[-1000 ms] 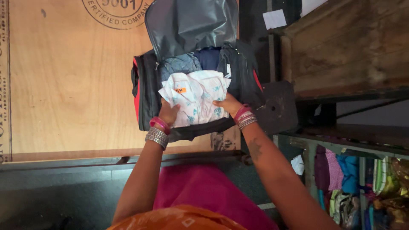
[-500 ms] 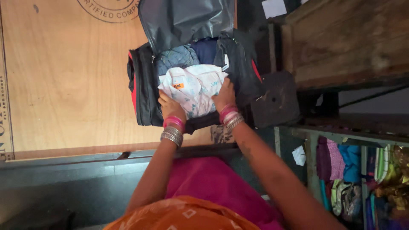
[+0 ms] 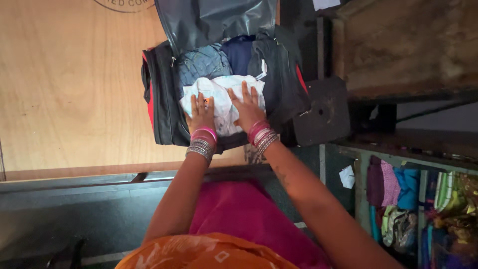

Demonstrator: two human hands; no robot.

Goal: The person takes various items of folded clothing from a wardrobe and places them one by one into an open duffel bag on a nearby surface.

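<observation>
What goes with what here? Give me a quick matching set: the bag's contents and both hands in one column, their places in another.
1 white patterned shirt
2 blue-grey garment
3 left hand
4 right hand

A far left inside the bag
B flat on the shirt's left part
C top layer, under both hands
D flat on the shirt's right part

Pairs: 1-C, 2-A, 3-B, 4-D

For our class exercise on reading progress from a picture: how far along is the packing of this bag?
Done: the black and red bag lies open with blue-grey and navy clothes already inside. In hand: the left hand and right hand press flat on a white patterned garment on top. Left: the grey flap is still open.
</observation>
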